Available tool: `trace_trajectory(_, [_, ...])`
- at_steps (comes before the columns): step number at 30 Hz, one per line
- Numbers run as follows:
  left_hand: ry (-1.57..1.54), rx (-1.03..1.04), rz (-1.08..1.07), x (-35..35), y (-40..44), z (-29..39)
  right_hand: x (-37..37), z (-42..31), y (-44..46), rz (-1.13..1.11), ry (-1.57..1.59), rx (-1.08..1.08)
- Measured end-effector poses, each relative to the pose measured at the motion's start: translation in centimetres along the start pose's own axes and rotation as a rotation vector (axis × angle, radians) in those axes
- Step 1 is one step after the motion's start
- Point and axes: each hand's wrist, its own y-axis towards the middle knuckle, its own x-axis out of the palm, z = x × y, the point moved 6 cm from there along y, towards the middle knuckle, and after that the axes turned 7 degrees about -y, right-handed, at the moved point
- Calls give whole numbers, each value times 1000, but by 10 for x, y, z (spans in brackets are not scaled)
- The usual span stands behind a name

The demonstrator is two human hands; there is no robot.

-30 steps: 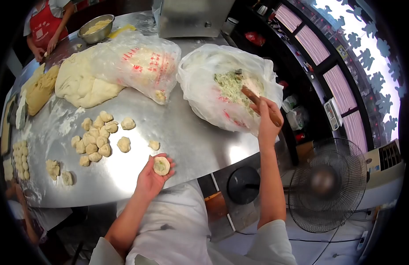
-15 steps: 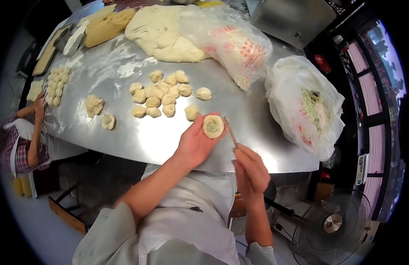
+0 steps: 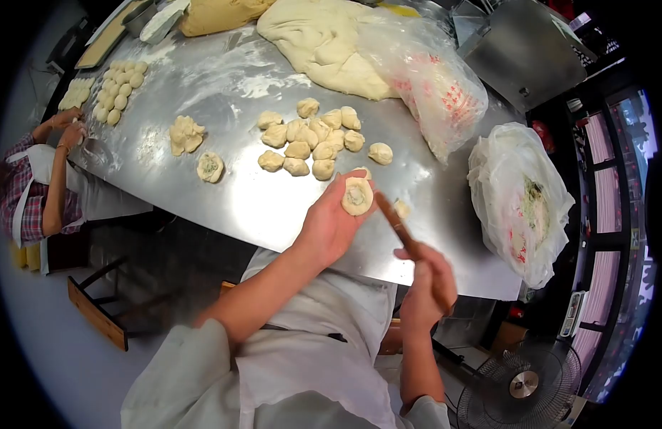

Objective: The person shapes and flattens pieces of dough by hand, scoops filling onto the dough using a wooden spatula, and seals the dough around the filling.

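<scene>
My left hand (image 3: 324, 227), palm up, holds a round dough wrapper (image 3: 349, 205) with a pale green-flecked filling in its middle. My right hand (image 3: 427, 289) grips a flat wooden stick (image 3: 396, 223), its tip close beside the wrapper. A small pale piece (image 3: 401, 208) shows just right of the stick; whether it lies on the table I cannot tell. Beyond my left hand lies a cluster of dough pieces (image 3: 320, 130), one partly hidden behind the fingers. To the left sit an irregular dough lump (image 3: 186, 135) and a filled dough round (image 3: 210, 166).
A plastic bag of filling (image 3: 537, 211) stands at the right of the metal table (image 3: 223, 204). At the back lie a large dough sheet (image 3: 324, 50) and another plastic bag (image 3: 438, 86). A co-worker's hands (image 3: 72, 127) are near small dough balls (image 3: 120, 89). A fan (image 3: 524, 384) stands lower right.
The view has shifted, so the table items appear farther right. My right hand has turned the stick, whose length now shows more fully. The wrapper stays in my left hand.
</scene>
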Motion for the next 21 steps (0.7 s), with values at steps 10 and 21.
trace_trajectory(10, [-25,116,29,-35,-17,20,31,67,-12,25,523,514])
trace_trajectory(21, [762,381,289,-19,-54,187,-29,112,-15,171,597,485])
